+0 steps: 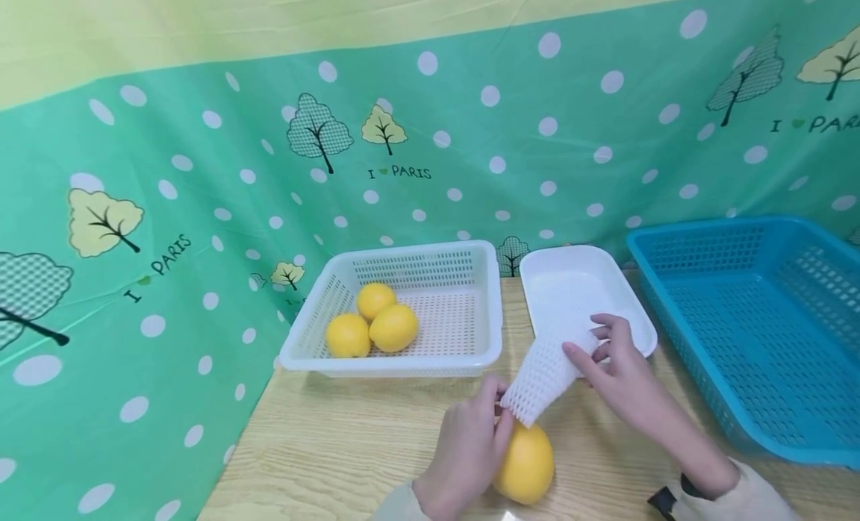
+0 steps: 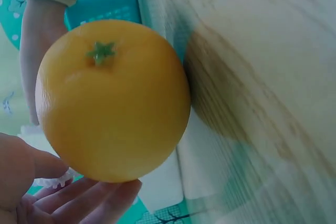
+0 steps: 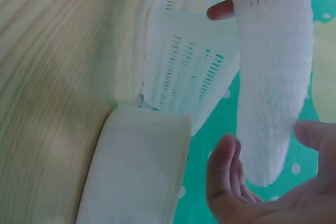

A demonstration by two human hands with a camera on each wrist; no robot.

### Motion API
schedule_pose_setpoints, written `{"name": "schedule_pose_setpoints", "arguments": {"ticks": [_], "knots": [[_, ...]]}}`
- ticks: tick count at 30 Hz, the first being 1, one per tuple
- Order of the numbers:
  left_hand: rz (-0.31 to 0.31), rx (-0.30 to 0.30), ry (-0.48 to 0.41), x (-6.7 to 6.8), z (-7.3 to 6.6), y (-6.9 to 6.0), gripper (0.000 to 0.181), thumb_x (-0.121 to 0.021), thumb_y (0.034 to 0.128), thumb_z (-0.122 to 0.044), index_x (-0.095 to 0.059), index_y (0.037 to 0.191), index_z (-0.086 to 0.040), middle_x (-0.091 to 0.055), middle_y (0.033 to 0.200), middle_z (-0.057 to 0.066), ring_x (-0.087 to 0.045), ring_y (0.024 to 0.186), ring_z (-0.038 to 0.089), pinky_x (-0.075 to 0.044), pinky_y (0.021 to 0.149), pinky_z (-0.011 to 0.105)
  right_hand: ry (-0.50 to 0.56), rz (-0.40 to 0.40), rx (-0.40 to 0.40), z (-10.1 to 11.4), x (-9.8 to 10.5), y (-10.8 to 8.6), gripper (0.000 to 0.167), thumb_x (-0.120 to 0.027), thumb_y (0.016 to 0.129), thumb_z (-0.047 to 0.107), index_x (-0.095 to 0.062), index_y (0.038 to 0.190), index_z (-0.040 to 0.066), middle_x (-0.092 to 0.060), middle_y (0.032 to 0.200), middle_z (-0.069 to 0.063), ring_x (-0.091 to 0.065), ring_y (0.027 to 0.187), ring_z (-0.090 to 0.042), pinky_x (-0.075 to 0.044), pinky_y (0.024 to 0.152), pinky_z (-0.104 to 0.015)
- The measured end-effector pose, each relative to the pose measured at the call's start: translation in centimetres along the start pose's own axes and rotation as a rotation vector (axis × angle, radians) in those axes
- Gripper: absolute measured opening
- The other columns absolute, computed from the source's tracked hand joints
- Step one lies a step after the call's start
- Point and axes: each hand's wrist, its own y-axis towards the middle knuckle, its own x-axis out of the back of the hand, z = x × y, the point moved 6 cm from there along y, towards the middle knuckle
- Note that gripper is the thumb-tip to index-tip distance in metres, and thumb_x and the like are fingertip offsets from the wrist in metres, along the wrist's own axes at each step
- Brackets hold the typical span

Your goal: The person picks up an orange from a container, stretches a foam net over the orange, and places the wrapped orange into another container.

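Note:
A white foam fruit net stretches slantwise between the two hands. My left hand pinches its lower end, just above an orange resting on the table. In the left wrist view the orange shows a green star-shaped stem mark, and fingers of the left hand touch its side. My right hand holds the upper end of the net between thumb and fingers. The right wrist view shows the net flat and long, with the right hand around its far end.
A white basket with three oranges stands at the back left. Beside it is a white tray, partly behind the net. A large blue basket occupies the right side. A printed green cloth hangs behind the wooden table.

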Motion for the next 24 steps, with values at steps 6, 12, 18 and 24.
{"name": "schedule_pose_setpoints", "arguments": {"ticks": [6, 12, 18, 24], "knots": [[0.023, 0.044, -0.056, 0.2, 0.5, 0.4, 0.017, -0.064, 0.0930, -0.008, -0.055, 0.107, -0.011, -0.074, 0.102, 0.005, -0.072, 0.083, 0.008, -0.056, 0.069, 0.014, -0.164, -0.260, 0.193, 1.2, 1.1, -1.7, 0.052, -0.078, 0.083, 0.009, -0.038, 0.111, -0.007, -0.045, 0.095, -0.018, -0.049, 0.075, -0.021, -0.043, 0.058, -0.021], [0.037, 0.071, -0.087, 0.3, 0.9, 0.5, 0.017, -0.063, 0.0927, -0.005, -0.055, 0.107, -0.010, -0.074, 0.103, 0.006, -0.073, 0.082, 0.009, -0.056, 0.068, 0.014, -0.354, -0.387, 0.409, 3.3, 1.6, -3.0, 0.034, -0.083, 0.070, 0.003, -0.053, 0.086, 0.004, -0.050, 0.086, -0.009, -0.045, 0.083, -0.024, -0.037, 0.068, -0.032], [0.030, 0.088, -0.134, 0.4, 1.1, 0.6, 0.019, -0.065, 0.0920, -0.005, -0.054, 0.107, -0.010, -0.074, 0.100, 0.009, -0.073, 0.078, 0.010, -0.054, 0.064, 0.010, -0.297, -0.193, 0.477, 4.6, -1.1, -4.2, 0.031, -0.087, 0.074, 0.027, -0.060, 0.084, 0.019, -0.053, 0.074, 0.014, -0.048, 0.068, -0.001, -0.048, 0.057, -0.018], [0.011, 0.032, -0.118, 0.6, 0.9, 0.7, 0.016, -0.068, 0.0903, -0.008, -0.058, 0.103, -0.011, -0.075, 0.093, 0.005, -0.071, 0.074, 0.006, -0.051, 0.060, 0.007, -0.316, -0.038, 0.369, 3.9, -3.5, -4.6, 0.055, -0.077, 0.073, 0.062, -0.061, 0.105, 0.021, -0.062, 0.091, 0.012, -0.058, 0.078, -0.005, -0.049, 0.060, -0.021]]}}
